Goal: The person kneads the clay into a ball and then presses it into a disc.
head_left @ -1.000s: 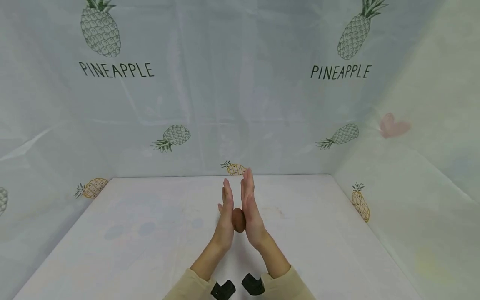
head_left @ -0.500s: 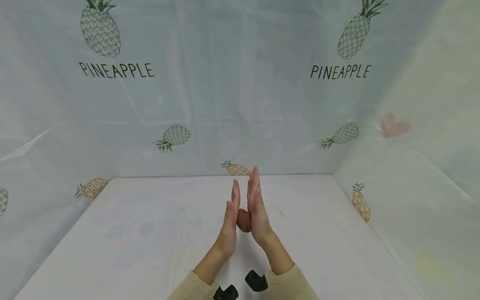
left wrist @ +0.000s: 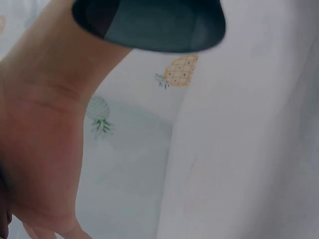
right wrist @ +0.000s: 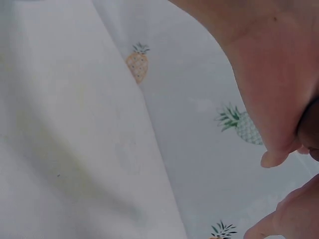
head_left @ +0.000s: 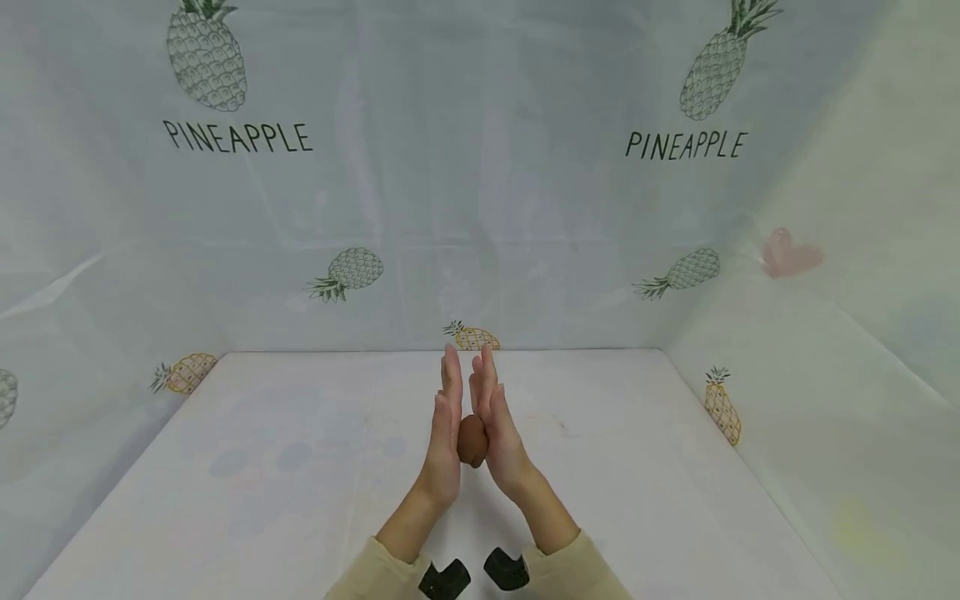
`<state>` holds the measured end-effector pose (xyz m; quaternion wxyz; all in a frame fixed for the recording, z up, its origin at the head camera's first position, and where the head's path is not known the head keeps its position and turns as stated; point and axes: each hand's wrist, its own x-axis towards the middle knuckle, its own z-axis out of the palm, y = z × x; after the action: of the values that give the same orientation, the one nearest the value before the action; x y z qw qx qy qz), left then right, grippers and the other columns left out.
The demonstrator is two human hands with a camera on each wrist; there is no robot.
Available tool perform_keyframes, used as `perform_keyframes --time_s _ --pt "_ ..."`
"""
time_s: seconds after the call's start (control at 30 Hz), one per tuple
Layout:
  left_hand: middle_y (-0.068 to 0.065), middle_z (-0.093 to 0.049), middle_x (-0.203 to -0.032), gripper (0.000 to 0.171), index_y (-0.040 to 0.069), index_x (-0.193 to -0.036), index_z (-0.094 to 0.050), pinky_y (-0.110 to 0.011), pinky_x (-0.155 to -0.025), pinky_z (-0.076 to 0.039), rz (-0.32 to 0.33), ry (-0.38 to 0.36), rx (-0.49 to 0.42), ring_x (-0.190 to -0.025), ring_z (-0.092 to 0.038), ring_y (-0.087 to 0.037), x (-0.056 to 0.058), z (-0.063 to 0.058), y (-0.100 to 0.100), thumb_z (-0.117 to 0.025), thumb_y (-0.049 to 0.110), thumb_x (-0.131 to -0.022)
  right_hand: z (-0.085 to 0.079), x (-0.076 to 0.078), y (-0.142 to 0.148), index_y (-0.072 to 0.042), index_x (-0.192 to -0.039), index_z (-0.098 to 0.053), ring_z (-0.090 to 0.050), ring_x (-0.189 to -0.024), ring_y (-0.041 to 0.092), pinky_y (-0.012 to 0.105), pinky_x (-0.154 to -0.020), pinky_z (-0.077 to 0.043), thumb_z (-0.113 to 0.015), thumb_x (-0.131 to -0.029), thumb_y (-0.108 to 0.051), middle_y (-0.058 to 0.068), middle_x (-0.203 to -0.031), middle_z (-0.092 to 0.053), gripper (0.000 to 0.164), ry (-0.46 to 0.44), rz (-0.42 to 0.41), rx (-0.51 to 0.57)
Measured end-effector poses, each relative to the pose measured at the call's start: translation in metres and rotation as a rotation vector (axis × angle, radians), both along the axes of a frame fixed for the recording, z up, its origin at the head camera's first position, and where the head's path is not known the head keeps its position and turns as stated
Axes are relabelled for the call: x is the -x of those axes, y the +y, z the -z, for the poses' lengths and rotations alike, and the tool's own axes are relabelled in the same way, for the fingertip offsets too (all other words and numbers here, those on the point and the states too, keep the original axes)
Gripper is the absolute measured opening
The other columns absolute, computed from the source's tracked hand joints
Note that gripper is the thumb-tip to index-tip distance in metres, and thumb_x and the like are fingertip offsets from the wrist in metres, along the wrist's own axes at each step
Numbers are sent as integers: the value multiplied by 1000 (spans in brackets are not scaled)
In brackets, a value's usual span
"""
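A small lump of brown clay, roundish with a little nub at its lower end, sits between two upright palms in the head view. My left hand presses on its left side with fingers straight and pointing away. On the other side my right hand presses the lump, its fingers straight too. Part of the clay shows dark against the right palm in the right wrist view. From the left wrist, the left hand is seen from the wrist to the heel of the palm, with the clay mostly hidden.
Beneath the hands lies a white table surface. A pale cloth printed with pineapples rises behind it and along both sides. Black wrist mounts stick out from the beige sleeves.
Both hands and the clay shift right, then back left. Between half a second ago and now, the left hand slides forward and the right slightly back, the clay staying between the palms.
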<state>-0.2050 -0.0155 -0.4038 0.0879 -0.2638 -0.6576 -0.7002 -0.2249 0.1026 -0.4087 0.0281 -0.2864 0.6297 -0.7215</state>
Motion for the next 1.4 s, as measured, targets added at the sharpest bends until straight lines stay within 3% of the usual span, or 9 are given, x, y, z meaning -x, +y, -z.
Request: perform_keyframes --time_s 0.73,0.8,0.87,0.9,0.97,1.0,1.07,1.13,1.4 --pt "5 25 -174 67 35 -168 16 -61 -121 28 -113 -89 30 -158 30 -17 22 14 -7 -6 59 -111 -3 -5 -7 -30 -169 17 11 -164 29 65 -127 11 -2 -112 -55 -8 -177 17 65 67 14 44" --pt "-18 -23 -174 65 32 -167 19 -58 -122 28 -75 -71 43 -159 -24 -19 20 15 -4 -4 56 -111 -4 -4 -6 -28 -170 17 12 -164 30 65 -126 13 -2 -113 -53 -7 -177 18 65 88 30 60" --pt "-37 -64 -115 63 31 -166 22 -57 -122 28 -25 -67 38 -108 -64 -23 19 17 -1 -1 52 -112 -5 -3 -4 -28 -170 16 12 -164 29 62 -127 13 -2 -113 -52 -8 -177 18 64 100 43 76" --pt "-38 -57 -81 62 31 -166 23 -57 -122 28 -5 -62 35 -78 -60 -23 19 18 0 0 50 -112 -6 -3 -3 -28 -170 16 12 -164 29 61 -128 13 -2 -113 -51 -8 -177 17 64 101 49 82" --pt "-37 -57 -81 61 28 -166 23 -57 -122 28 9 -47 33 -67 -49 -22 18 19 2 1 46 -113 -8 -3 -1 -29 -170 15 12 -164 29 60 -128 13 -3 -113 -51 -8 -177 16 64 102 67 90" --pt "-35 -65 -114 60 28 -167 22 -57 -122 28 8 -42 34 -80 -52 -19 17 19 3 1 44 -113 -9 -3 -1 -30 -170 14 11 -164 28 59 -128 13 -3 -113 -52 -9 -177 15 64 95 76 95" --pt "-14 -27 -174 58 28 -167 20 -58 -122 27 -7 -32 44 -130 -49 -14 16 20 5 0 41 -114 -10 -2 1 -31 -170 13 10 -164 27 59 -128 13 -4 -113 -53 -10 -177 13 64 89 98 94" --pt "7 22 -175 58 28 -168 17 -58 -123 25 -23 -22 53 -162 -5 -13 14 19 7 -1 41 -114 -11 -2 3 -33 -170 11 9 -164 26 60 -128 12 -4 -113 -53 -11 -177 12 63 86 117 89" --pt "10 17 -176 60 29 -170 12 -61 -124 22 15 9 41 -162 21 -17 6 16 12 -2 47 -114 -10 1 7 -36 -170 9 7 -165 24 58 -129 10 -4 -113 -50 -11 -177 10 60 75 145 87"
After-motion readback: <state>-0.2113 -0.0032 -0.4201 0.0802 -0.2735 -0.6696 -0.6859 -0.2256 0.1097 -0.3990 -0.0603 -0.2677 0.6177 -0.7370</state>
